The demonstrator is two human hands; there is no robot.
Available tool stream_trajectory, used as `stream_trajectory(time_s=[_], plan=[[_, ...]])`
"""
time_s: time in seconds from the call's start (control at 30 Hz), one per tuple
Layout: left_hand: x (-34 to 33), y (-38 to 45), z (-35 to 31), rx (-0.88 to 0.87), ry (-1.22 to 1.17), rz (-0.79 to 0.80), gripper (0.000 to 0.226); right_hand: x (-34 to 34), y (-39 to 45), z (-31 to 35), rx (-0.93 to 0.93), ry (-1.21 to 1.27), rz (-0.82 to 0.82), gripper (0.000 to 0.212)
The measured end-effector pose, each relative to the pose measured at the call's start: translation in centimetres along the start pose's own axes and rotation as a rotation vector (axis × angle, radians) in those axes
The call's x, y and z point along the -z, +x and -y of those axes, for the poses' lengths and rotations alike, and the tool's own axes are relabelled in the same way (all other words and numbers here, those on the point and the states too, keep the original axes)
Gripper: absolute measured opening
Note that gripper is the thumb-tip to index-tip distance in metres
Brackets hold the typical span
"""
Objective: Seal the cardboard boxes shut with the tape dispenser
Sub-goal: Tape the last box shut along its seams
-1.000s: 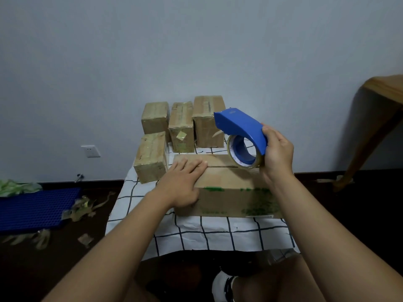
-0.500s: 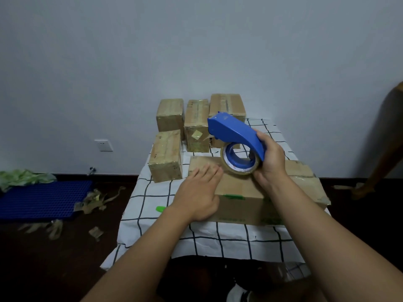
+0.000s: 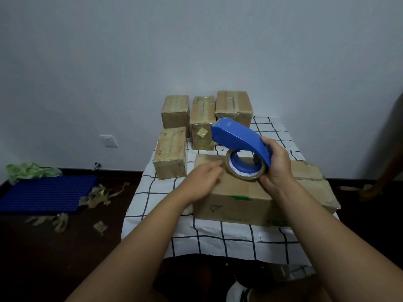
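Your right hand (image 3: pixel 275 168) grips the tape dispenser (image 3: pixel 239 138) over the big box (image 3: pixel 250 192); your left hand (image 3: pixel 204 182) rests flat and open on its top. Four small boxes (image 3: pixel 171 156) beyond your hands look taped already. Big box's seam looks untaped, so it's left.

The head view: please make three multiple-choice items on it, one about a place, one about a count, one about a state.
1. Where does the large box lie?
A. on the checked cloth
B. on the floor
C. on a chair

2. How many small boxes stand behind it?
A. two
B. four
C. six

3. What does the right hand do?
A. hangs free
B. lies flat on the cloth
C. grips the blue tape dispenser

Key: 1 A, the cloth shows all round the box; 2 B, three in the back row and one in front at the left; 3 C, its fingers wrap the dispenser's rear, above the box.
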State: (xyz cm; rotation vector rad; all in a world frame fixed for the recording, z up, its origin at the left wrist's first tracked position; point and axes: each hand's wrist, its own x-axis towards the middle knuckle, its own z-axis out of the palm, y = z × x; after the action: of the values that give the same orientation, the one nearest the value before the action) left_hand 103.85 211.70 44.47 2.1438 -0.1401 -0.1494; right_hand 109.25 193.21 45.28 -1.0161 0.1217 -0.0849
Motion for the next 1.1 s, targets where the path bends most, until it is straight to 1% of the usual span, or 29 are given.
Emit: stream_trajectory(time_s=[0.03, 0.07, 0.1, 0.17, 0.23, 0.27, 0.3, 0.37, 0.43, 0.5, 0.57, 0.6, 0.7, 0.93, 1.1], plan=[[0.4, 0.2, -0.5, 0.063, -0.174, -0.058, 0.034, 0.0, 0.0, 0.0, -0.005, 0.001, 0.003, 0.019], [0.8, 0.5, -0.9, 0.120, -0.310, -0.121, 0.035, 0.0, -0.1, 0.0, -0.010, 0.003, 0.007, 0.021], [1.1, 1.0, -1.2, 0.169, -0.428, -0.171, 0.041, 0.0, -0.1, 0.0, -0.017, 0.002, 0.010, 0.022], [1.6, 1.9, -1.6, 0.241, -0.603, -0.220, 0.057, 0.0, -0.1, 0.1, -0.033, -0.009, 0.009, 0.021], [2.0, 2.6, -1.8, 0.302, -0.677, -0.232, 0.067, 0.0, 0.0, 0.0, -0.050, -0.003, 0.010, 0.019], [2.1, 2.7, -2.0, 0.327, -0.695, -0.242, 0.065, 0.0, 0.1, 0.0, -0.058, 0.002, 0.013, 0.019], [2.1, 2.9, -2.1, 0.343, -0.714, -0.257, 0.059, 0.1, 0.1, 0.0, -0.066, 0.004, 0.018, 0.019], [2.0, 2.9, -2.2, 0.344, -0.767, -0.297, 0.035, 0.1, 0.1, 0.0, -0.078, 0.003, 0.034, 0.019], [1.9, 2.9, -2.1, 0.334, -0.794, -0.332, 0.016, 0.2, 0.1, 0.0, -0.082, 0.000, 0.050, 0.019], [1.9, 2.9, -1.9, 0.337, -0.808, -0.359, 0.012, 0.1, 0.0, 0.0, -0.078, -0.010, 0.070, 0.023], [1.9, 2.9, -1.7, 0.340, -0.838, -0.401, 0.014, 0.0, 0.0, -0.1, -0.065, -0.033, 0.094, 0.029], [2.0, 3.0, -1.7, 0.339, -0.855, -0.427, 0.016, -0.1, 0.0, -0.1, -0.055, -0.044, 0.108, 0.029], [2.2, 3.2, -1.5, 0.337, -0.861, -0.482, 0.020, -0.2, 0.1, -0.1, -0.012, -0.090, 0.141, 0.020], [1.9, 3.3, -0.3, 0.322, -0.748, -0.481, 0.017, -0.3, -0.3, 0.5, 0.037, -0.202, 0.211, 0.019], [1.7, 3.8, -0.1, 0.339, -0.689, -0.474, 0.020, 0.3, -0.3, 1.8, 0.034, -0.239, 0.204, 0.020]])
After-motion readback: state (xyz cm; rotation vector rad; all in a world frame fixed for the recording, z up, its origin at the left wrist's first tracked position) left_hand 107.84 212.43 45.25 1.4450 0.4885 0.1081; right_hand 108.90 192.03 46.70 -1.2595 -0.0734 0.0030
